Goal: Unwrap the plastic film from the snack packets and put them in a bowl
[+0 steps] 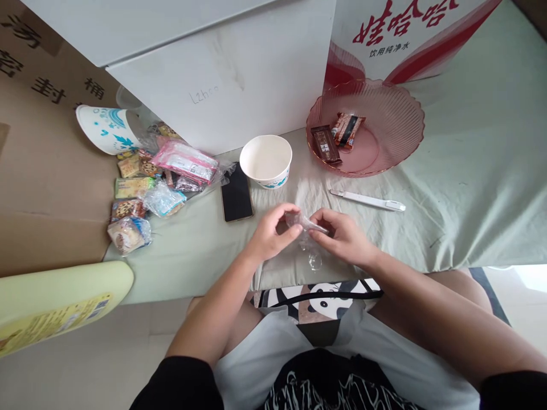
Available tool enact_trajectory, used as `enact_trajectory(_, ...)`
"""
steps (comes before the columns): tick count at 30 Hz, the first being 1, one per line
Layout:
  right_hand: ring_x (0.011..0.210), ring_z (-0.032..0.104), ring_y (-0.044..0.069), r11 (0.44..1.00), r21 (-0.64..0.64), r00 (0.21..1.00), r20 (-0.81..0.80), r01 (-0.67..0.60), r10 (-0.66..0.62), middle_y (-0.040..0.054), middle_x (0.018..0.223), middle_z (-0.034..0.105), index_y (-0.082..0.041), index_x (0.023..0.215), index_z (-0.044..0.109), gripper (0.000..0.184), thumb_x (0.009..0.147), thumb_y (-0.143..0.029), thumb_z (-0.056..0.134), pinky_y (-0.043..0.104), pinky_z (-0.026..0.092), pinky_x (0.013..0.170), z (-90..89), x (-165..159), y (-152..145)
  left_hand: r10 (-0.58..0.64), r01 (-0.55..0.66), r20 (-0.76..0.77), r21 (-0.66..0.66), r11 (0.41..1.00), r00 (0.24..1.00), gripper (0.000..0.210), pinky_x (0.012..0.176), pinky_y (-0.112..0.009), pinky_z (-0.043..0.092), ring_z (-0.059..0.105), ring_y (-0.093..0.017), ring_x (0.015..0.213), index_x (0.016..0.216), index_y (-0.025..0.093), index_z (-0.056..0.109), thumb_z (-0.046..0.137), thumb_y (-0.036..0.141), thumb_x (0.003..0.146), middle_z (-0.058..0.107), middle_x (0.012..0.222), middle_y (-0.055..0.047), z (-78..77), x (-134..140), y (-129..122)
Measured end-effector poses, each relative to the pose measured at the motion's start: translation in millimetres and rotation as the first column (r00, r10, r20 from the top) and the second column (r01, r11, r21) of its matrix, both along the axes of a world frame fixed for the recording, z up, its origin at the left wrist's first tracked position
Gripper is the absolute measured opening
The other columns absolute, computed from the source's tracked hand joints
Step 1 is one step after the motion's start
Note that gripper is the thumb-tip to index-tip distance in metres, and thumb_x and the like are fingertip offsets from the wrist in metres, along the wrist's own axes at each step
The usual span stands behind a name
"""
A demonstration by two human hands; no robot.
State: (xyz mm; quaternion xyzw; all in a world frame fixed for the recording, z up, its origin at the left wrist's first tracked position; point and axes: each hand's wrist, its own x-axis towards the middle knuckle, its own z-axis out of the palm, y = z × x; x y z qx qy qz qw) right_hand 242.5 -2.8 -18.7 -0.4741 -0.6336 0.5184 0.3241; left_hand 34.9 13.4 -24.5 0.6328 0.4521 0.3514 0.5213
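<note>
A crinkled piece of clear plastic film is pinched between my two hands above the near part of the cloth. My left hand has thumb and fingers closed on its left side; my right hand grips the right side. Part of the film hangs down below the fingers, and I cannot tell whether anything is inside. Just beyond my hands stands an upright white paper bowl with blue print. A white utility knife lies to the right, and a dark phone lies to the left.
A pink scalloped bowl holds two wrapped snacks. At left are several packaged snacks and a tipped paper bowl. White box and cardboard stand behind; a yellow bottle lies at the near left.
</note>
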Motion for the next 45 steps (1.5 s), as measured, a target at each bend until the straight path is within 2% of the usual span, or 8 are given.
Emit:
enact_trajectory(3,0.065,0.046,0.013,0.992,-0.074,0.982,-0.169,-0.097,0.084,-0.0015,0.074,0.051,-0.021,0.085,0.055,0.019,0.088,-0.038,0.062,0.028,0.039,0.061,-1.3,-1,-2,-0.156,0.160,0.038,-0.128,0.979,0.987,0.039,0.076,-0.028,0.048,0.062,-0.018,0.085,0.113,0.019,0.065,0.076,0.039,0.081,0.068,0.100,-0.006,1.1,2,-3)
enact_trajectory(7,0.080,0.058,0.017,0.986,-0.060,0.940,-0.317,-0.153,0.126,0.0041,0.090,0.062,-0.021,0.096,0.059,0.017,0.093,-0.038,0.060,0.032,0.049,0.073,-3.0,1,-1,-0.070,0.096,0.124,-0.218,0.971,0.990,0.038,0.067,-0.025,0.047,0.059,-0.014,0.075,0.107,0.018,0.065,0.078,0.040,0.079,0.065,0.090,-0.003,-0.7,3,-2)
enact_trajectory(12,0.102,0.062,0.023,0.993,0.111,0.994,-0.107,0.035,-0.023,0.0105,0.110,0.065,-0.021,0.105,0.062,0.023,0.088,-0.035,0.067,0.037,0.052,0.083,-5.9,4,2,-0.023,0.064,0.173,-0.235,0.970,0.985,0.030,0.063,-0.022,0.045,0.056,-0.011,0.070,0.098,0.018,0.064,0.079,0.033,0.076,0.064,0.083,-0.001,-0.8,3,-1)
enact_trajectory(17,0.073,0.061,0.015,0.995,-0.026,0.995,-0.030,-0.099,0.098,0.0028,0.087,0.066,-0.020,0.107,0.060,0.027,0.086,-0.036,0.066,0.031,0.050,0.070,-3.6,4,1,-0.083,0.115,0.135,-0.244,0.963,0.987,0.023,0.063,-0.021,0.043,0.053,-0.009,0.068,0.094,0.018,0.064,0.076,0.028,0.076,0.060,0.080,0.001,1.9,5,-3)
enact_trajectory(24,0.058,0.046,0.011,0.994,-0.102,0.999,0.019,-0.031,0.033,-0.0031,0.066,0.054,-0.020,0.086,0.061,0.014,0.083,-0.033,0.062,0.025,0.036,0.054,-0.4,2,2,-0.065,0.077,0.062,-0.217,0.973,0.996,0.026,0.065,-0.023,0.045,0.053,-0.011,0.070,0.095,0.019,0.063,0.075,0.032,0.077,0.059,0.080,0.001,0.8,6,-3)
enact_trajectory(32,0.065,0.049,0.012,0.996,-0.094,0.977,-0.214,-0.006,-0.014,0.0000,0.074,0.057,-0.020,0.087,0.059,0.021,0.087,-0.040,0.067,0.026,0.042,0.059,-5.9,3,1,-0.075,0.124,0.217,-0.220,0.968,0.973,0.046,0.077,-0.027,0.054,0.067,-0.016,0.090,0.113,0.022,0.063,0.083,0.040,0.075,0.070,0.114,-0.008,-3.5,-2,2)
enact_trajectory(41,0.089,0.065,0.016,0.989,-0.144,0.931,-0.364,-0.038,-0.017,0.0054,0.107,0.062,-0.027,0.121,0.048,0.055,0.081,-0.045,0.080,0.032,0.056,0.078,-5.6,9,3,0.057,-0.022,0.139,-0.243,0.970,0.989,0.034,0.059,-0.023,0.049,0.058,-0.011,0.063,0.084,0.017,0.063,0.082,0.044,0.074,0.065,0.076,-0.001,-1.0,-6,2)
enact_trajectory(45,0.074,0.063,0.014,0.975,-0.198,0.937,-0.348,-0.105,0.030,0.0023,0.092,0.064,-0.024,0.115,0.052,0.041,0.087,-0.045,0.074,0.030,0.055,0.070,-4.0,8,1,0.077,-0.039,0.161,-0.223,0.974,0.984,0.037,0.061,-0.022,0.048,0.058,-0.010,0.066,0.092,0.018,0.062,0.080,0.045,0.075,0.065,0.081,-0.001,3.0,-4,-1)
